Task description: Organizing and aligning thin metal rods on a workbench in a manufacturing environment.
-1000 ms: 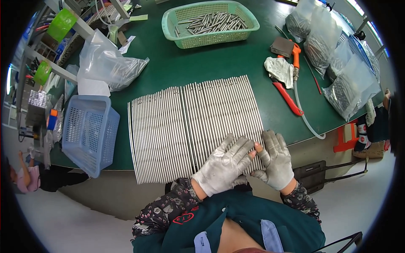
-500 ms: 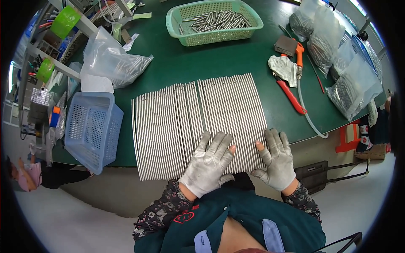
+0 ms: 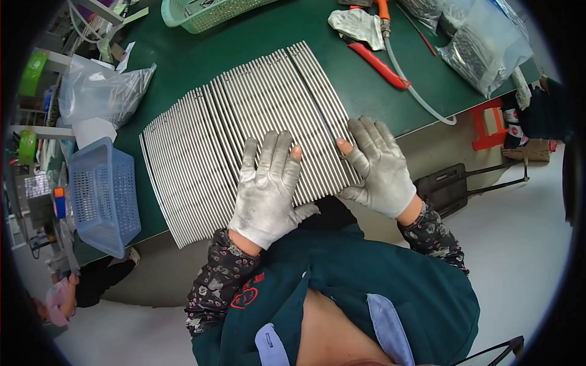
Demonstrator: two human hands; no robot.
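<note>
A wide row of thin grey metal rods (image 3: 244, 122) lies side by side on the green table (image 3: 268, 36), reaching over its near edge. My left hand (image 3: 268, 189), in a dirty white glove, lies flat with spread fingers on the near ends of the rods. My right hand (image 3: 378, 168), gloved the same way, rests flat on the right end of the row at the table's edge. Neither hand holds anything.
A blue plastic basket (image 3: 101, 195) stands at the left edge. A clear bag (image 3: 101, 91) lies behind it. A green basket (image 3: 201, 12) sits at the back. A glove (image 3: 357, 24), red-handled tool (image 3: 378, 64), clear hose (image 3: 421, 97) and bags of parts (image 3: 482, 49) lie at the right.
The view has shifted closer over the rods. My left hand slid left and now lies flat on the rods, apart from my right hand, which stays at the row's right end.
</note>
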